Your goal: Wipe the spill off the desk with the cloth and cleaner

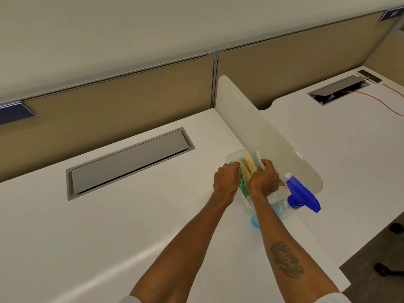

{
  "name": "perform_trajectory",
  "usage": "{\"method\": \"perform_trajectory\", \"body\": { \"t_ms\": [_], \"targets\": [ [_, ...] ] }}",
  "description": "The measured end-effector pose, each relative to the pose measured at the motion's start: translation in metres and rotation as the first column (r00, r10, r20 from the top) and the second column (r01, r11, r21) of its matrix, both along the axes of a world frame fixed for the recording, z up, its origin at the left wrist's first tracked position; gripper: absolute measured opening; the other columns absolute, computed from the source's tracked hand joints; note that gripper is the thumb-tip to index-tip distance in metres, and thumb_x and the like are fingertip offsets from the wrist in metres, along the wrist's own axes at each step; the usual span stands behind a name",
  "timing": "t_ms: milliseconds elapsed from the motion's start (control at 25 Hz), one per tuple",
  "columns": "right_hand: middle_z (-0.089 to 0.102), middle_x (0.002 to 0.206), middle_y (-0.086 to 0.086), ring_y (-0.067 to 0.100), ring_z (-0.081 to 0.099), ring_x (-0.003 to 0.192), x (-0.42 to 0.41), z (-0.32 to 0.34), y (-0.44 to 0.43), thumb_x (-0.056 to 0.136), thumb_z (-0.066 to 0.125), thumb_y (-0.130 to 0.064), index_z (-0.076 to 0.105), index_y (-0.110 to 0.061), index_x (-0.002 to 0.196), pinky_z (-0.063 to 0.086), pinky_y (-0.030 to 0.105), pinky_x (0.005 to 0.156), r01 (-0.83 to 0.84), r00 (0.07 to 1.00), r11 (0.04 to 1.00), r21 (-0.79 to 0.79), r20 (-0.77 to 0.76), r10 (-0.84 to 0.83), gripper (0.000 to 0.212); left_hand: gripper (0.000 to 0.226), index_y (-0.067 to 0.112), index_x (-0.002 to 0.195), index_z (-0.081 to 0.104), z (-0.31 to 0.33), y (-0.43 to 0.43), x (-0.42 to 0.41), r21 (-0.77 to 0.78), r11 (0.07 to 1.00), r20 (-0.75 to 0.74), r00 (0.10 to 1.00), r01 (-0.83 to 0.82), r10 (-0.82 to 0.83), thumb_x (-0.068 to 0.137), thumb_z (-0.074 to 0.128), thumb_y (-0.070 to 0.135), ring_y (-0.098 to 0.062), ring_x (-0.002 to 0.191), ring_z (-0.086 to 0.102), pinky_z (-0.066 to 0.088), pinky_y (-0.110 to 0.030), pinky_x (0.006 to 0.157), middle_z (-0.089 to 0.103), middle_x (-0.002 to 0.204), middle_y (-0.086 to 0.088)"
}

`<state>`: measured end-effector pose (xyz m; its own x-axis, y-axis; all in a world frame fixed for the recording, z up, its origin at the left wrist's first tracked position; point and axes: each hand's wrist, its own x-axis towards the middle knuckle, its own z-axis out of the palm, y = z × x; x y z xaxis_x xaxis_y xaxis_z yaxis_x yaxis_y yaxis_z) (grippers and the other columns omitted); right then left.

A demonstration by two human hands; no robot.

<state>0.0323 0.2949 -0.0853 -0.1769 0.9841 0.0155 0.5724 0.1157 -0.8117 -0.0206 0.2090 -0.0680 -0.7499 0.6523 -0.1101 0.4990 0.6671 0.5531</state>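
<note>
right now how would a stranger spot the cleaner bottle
Follow the white desk to the frosted divider on its right edge. At the divider's near end, beside the clear box of cloths, sits a spray bottle, the only thing with a blue trigger top.

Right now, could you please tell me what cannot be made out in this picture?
Head view:
- Cloths in the clear bin: left hand and right hand grip and cover them; count unclear.
- Spray bottle base: hidden by the right forearm.
- Spill: blue patch on the desk may be it; unsure.
- Partition sign: too blurred.
</note>
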Motion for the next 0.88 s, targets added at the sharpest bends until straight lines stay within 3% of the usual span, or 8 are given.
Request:
{"method": "perform_trajectory", "body": {
  "t_ms": [80,160,280,400,520,680,760,880],
  "targets": [
    [0.069,0.116,0.012,0.02,0.061,0.095,-0.002,-0.004,0.004,0.1,0.056,-0.025,0.063,-0.011,0.122,0.027,0.01,0.068,-0.014,1.0,1.0,-0.003,0.014,0.014,0.026,0.028,0.009,0.12,0.062,-0.001,0.003,-0.003,-0.066,0.997,-0.045,0.998,0.048,-0.051,0.103,0.053,0.03,-0.034,0.1,0.068,0.051,-0.037,0.08,0.068,0.116,-0.016],
    [0.069,0.116,0.01,0.012,0.055,0.09,-0.004,-0.006,0.008,0.1,0.055,-0.025,0.063,-0.012,0.122,0.021,0.003,0.065,-0.018,1.0,1.0,-0.025,0.014,0.018,0.026,0.028,0.008,0.12,0.062,-0.001,0.004,-0.005,-0.082,0.995,-0.062,0.996,0.059,-0.064,0.103,0.052,0.028,-0.033,0.101,0.068,0.049,-0.035,0.078,0.068,0.117,-0.016],
    [0.068,0.122,0.01,0.024,0.064,0.104,-0.007,-0.01,0.008,0.1,0.057,-0.031,0.061,-0.013,0.128,0.04,0.021,0.085,-0.036,0.999,0.999,-0.036,0.033,0.037,0.034,0.03,0.009,0.125,0.06,-0.004,0.003,-0.002,-0.064,0.996,-0.049,0.996,0.065,-0.068,0.105,0.048,0.029,-0.031,0.104,0.068,0.052,-0.034,0.083,0.067,0.121,-0.016],
    [0.065,0.128,0.013,0.031,0.062,0.113,-0.006,-0.013,0.004,0.099,0.058,-0.03,0.058,-0.011,0.133,0.046,0.04,0.098,-0.051,0.995,0.999,-0.013,0.085,0.052,0.039,0.038,0.014,0.141,0.049,-0.01,-0.002,0.003,-0.015,0.998,-0.007,0.998,0.057,-0.057,0.108,0.041,0.03,-0.033,0.111,0.065,0.052,-0.038,0.092,0.063,0.129,-0.016],
    [0.063,0.131,0.013,0.031,0.06,0.117,-0.007,-0.013,0.005,0.1,0.055,-0.021,0.056,-0.011,0.135,0.046,0.041,0.1,-0.03,0.995,0.999,-0.023,0.09,0.032,0.036,0.047,0.015,0.146,0.044,-0.015,-0.005,0.004,-0.067,0.99,-0.073,0.989,0.125,-0.13,0.104,0.047,0.036,-0.028,0.113,0.066,0.053,-0.035,0.096,0.061,0.135,-0.012],
    [0.061,0.132,0.012,0.03,0.058,0.12,-0.008,-0.009,0.004,0.099,0.054,-0.012,0.056,-0.012,0.135,0.044,0.039,0.102,-0.02,0.999,0.998,-0.054,0.045,0.023,0.036,0.034,0.011,0.13,0.058,-0.016,-0.004,0.0,-0.041,0.99,-0.143,0.979,0.138,-0.142,0.102,0.054,0.03,-0.028,0.1,0.066,0.052,-0.031,0.084,0.059,0.129,-0.011],
    [0.061,0.133,0.012,0.029,0.058,0.121,-0.008,-0.009,0.002,0.098,0.055,-0.015,0.056,-0.01,0.134,0.043,0.038,0.103,-0.056,0.998,0.997,-0.055,0.026,0.057,0.036,0.033,0.011,0.128,0.06,-0.017,-0.005,-0.001,-0.035,0.989,-0.147,0.978,0.143,-0.146,0.102,0.054,0.031,-0.028,0.101,0.066,0.05,-0.031,0.084,0.058,0.129,-0.011],
    [0.054,0.144,0.013,0.03,0.049,0.134,-0.006,-0.009,-0.004,0.1,0.055,-0.025,0.052,-0.011,0.139,0.035,0.044,0.113,-0.142,0.979,0.989,-0.037,0.14,0.146,0.042,0.036,0.01,0.131,0.06,-0.015,-0.013,0.0,-0.02,0.988,-0.122,0.98,0.154,-0.155,0.103,0.053,0.032,-0.027,0.107,0.065,0.05,-0.029,0.089,0.059,0.132,-0.011]
  ]
}}
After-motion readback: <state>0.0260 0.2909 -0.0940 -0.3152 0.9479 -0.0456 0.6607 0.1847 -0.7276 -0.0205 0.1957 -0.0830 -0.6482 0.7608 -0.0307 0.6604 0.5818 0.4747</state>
